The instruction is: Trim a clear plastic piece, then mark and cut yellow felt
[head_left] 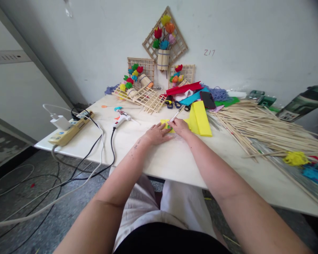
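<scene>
Where the two hands meet near the middle of the worktop (175, 158), a small yellow piece (164, 122) lies flat, its visible long axis running roughly from 9 to 3 o'clock. The left hand (156, 134) rests on its near edge, grip spread and fingers laid flat upon it. The right hand (180, 127), touching the piece at 3 o'clock, has its grip pressed together around a slim white pen (177, 114), whose free end points toward 1 o'clock and whose tip slants down onto the piece. Judged by its look, the piece is thin, light and soft, probably felt or foam, likely to slide on the smooth worktop; pinning it flat near an edge suits it best. A folded yellow sheet (200, 118) lies just beside, at 3 o'clock; a glue gun (121, 118) lies well apart at 9 o'clock.
</scene>
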Motion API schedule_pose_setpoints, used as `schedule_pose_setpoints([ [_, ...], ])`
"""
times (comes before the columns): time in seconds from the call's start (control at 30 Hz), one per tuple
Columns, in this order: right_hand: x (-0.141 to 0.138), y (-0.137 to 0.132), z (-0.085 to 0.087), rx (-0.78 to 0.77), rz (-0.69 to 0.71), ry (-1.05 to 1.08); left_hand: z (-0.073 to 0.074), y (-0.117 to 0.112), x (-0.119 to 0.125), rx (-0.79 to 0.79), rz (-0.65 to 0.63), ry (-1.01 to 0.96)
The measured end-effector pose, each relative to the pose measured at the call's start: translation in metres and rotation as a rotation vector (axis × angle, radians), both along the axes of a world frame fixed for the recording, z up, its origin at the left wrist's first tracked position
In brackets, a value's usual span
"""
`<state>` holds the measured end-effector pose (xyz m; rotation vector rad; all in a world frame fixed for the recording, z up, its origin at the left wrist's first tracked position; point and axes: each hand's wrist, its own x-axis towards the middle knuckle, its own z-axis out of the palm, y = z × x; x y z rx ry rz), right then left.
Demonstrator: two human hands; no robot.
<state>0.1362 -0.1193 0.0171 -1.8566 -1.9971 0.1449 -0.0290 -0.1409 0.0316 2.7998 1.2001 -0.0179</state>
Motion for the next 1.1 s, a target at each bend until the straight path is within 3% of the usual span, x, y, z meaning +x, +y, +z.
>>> schedule_pose_setpoints([
  [1.1, -0.0031, -0.0024, 0.002, 0.011, -0.011, -0.003, 0.0027, -0.003, 0.0004, -0.044, 0.024, 0.025],
])
